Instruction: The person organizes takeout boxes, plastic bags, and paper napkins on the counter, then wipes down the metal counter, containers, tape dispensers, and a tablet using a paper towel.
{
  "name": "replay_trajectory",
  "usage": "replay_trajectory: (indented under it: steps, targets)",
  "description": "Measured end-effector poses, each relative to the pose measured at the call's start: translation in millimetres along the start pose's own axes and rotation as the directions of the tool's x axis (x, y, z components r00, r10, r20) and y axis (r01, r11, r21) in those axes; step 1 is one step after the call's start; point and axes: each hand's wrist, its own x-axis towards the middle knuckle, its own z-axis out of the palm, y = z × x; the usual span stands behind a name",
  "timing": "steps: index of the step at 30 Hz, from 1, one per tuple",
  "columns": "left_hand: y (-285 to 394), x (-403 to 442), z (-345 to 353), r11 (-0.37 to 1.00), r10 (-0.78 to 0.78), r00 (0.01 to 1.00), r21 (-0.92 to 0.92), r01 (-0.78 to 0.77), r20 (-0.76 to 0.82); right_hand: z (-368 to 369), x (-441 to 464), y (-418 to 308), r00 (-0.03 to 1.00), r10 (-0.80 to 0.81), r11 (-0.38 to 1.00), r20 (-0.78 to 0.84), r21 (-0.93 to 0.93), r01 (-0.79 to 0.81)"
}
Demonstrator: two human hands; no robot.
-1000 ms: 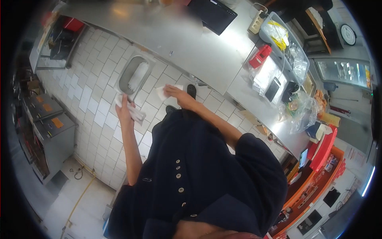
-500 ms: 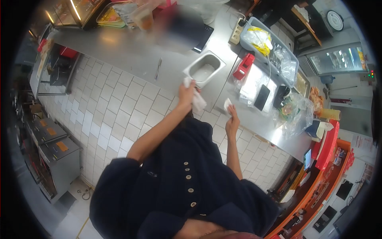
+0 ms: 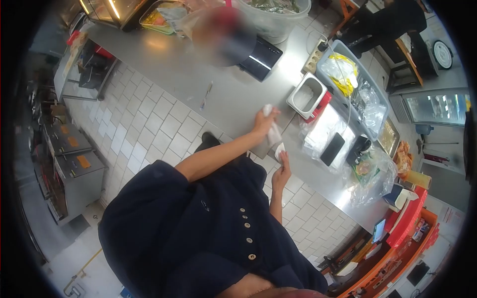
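My left hand [image 3: 263, 123] is closed on a white cloth [image 3: 274, 135] at the near edge of the steel counter [image 3: 233, 99]. The cloth hangs down toward my right hand. My right hand [image 3: 282, 171] is just off the counter edge, fingers round a small white piece [image 3: 279, 150] that touches or nearly touches the cloth's lower end. A rectangular metal container [image 3: 307, 98] with pale contents stands on the counter beyond my hands, partly over a red device [image 3: 320, 108].
On the counter are a black tablet [image 3: 262, 58], a black phone [image 3: 333, 149], a grey-blue bin [image 3: 380, 94] of plastic packaging, a power strip [image 3: 312, 62] and plastic bags [image 3: 370, 179]. Another person in dark clothing [image 3: 397, 22] is at the upper right.
The metal container, earlier near my left hand, now stands on the counter by the red device. My hands have come close together, and the view has shifted.
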Motion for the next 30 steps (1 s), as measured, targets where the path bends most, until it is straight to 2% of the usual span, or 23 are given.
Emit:
replay_trajectory:
  steps: [3,4,6,8,9,11,12,14,15,16,18,19,20,22,24,26,28,30]
  targets:
    - [31,57,-73,0.996,0.046,0.963,0.085,-0.024,-0.264,20,25,-13,0.999,-0.043,0.999,0.029,-0.010,0.043]
    - [50,81,-97,0.994,0.084,0.930,0.098,-0.052,-0.358,29,35,-17,0.998,-0.019,0.999,0.066,0.051,0.016]
    - [91,135,-146,0.983,0.148,0.917,0.160,-0.094,-0.371,47,57,-28,0.995,0.007,0.995,0.095,0.102,-0.017]
    - [134,183,-181,0.946,0.240,0.922,0.287,-0.152,-0.305,75,87,-45,0.983,0.036,0.985,0.181,0.159,-0.066]
    - [154,208,-195,0.946,0.232,0.929,0.287,-0.147,-0.289,88,102,-55,0.985,0.044,0.985,0.164,0.155,-0.070]
    - [188,254,-211,0.910,0.236,0.971,0.356,-0.213,-0.023,115,124,-71,0.955,0.175,0.968,0.237,0.138,-0.212]
    - [198,271,-213,0.910,0.225,0.974,0.355,-0.212,0.004,128,130,-78,0.942,0.222,0.957,0.250,0.131,-0.260]
    - [217,311,-210,0.794,0.211,0.934,0.507,-0.335,0.287,155,147,-88,0.928,0.257,0.873,0.271,0.346,-0.343]
    - [222,332,-210,0.787,0.128,0.922,0.529,-0.319,0.366,165,151,-95,0.935,0.258,0.879,0.243,0.342,-0.331]
    - [230,344,-205,0.793,0.126,0.913,0.513,-0.328,0.389,176,150,-106,0.939,0.271,0.882,0.214,0.335,-0.331]
    - [246,353,-197,0.762,-0.123,0.911,0.626,-0.168,0.394,194,140,-116,0.943,0.291,0.889,0.163,0.319,-0.329]
    - [251,359,-194,0.788,-0.206,0.854,0.599,-0.145,0.477,201,133,-117,0.947,0.299,0.904,0.121,0.283,-0.322]
    - [247,372,-191,0.796,-0.213,0.844,0.588,-0.142,0.492,206,124,-116,0.948,0.308,0.916,0.082,0.243,-0.319]
    - [232,396,-189,0.839,-0.275,0.665,0.511,-0.187,0.694,214,103,-117,0.924,0.378,0.887,0.047,0.266,-0.377]
    - [221,412,-188,0.830,-0.345,0.620,0.538,-0.149,0.704,222,83,-121,0.889,0.457,0.848,0.021,0.292,-0.442]
    - [223,412,-183,0.812,-0.416,0.569,0.572,-0.119,0.709,229,66,-123,0.858,0.512,0.792,-0.044,0.410,-0.451]
    - [229,411,-182,0.690,-0.513,0.605,0.712,-0.131,0.609,235,57,-124,0.836,0.543,0.776,-0.077,0.427,-0.465]
    - [224,411,-184,0.707,-0.514,0.604,0.700,-0.104,0.609,239,51,-125,0.816,0.568,0.761,-0.107,0.446,-0.471]
